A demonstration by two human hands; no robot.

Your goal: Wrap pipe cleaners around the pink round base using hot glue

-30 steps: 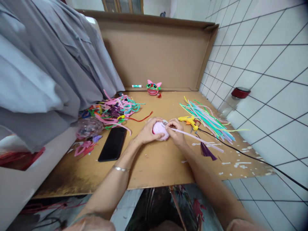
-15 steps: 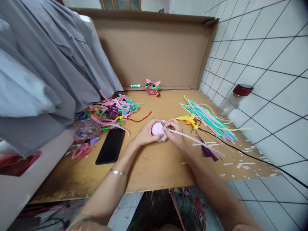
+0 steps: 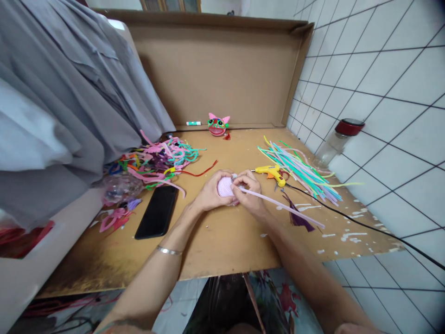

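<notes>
Between my two hands, just above the table, is a small round piece covered in lilac pipe cleaner (image 3: pixel 225 186). My left hand (image 3: pixel 212 191) is wrapped round its left side. The fingers of my right hand (image 3: pixel 247 188) pinch a lilac pipe cleaner (image 3: pixel 281 204) against the right side of the piece, and its long free end sticks out to the lower right. My fingers hide part of the round piece. Near my right hand lies a yellow glue gun (image 3: pixel 271 172), its nozzle pointing left.
Pipe cleaners (image 3: pixel 302 171) lie bundled at the right, near a glass jar (image 3: pixel 335 144). A purple tassel (image 3: pixel 298 217) and black cord (image 3: pixel 333 208) are closer. Left are tangled pipe cleaners (image 3: pixel 167 157) and a phone (image 3: pixel 156 212). At the back sit a cat-eared figure (image 3: pixel 217 125) and marker (image 3: pixel 193 123).
The round piece has turned a little in my hands, and its red edge shows less. My right fingers have shifted slightly along the lilac pipe cleaner. The view has moved slightly.
</notes>
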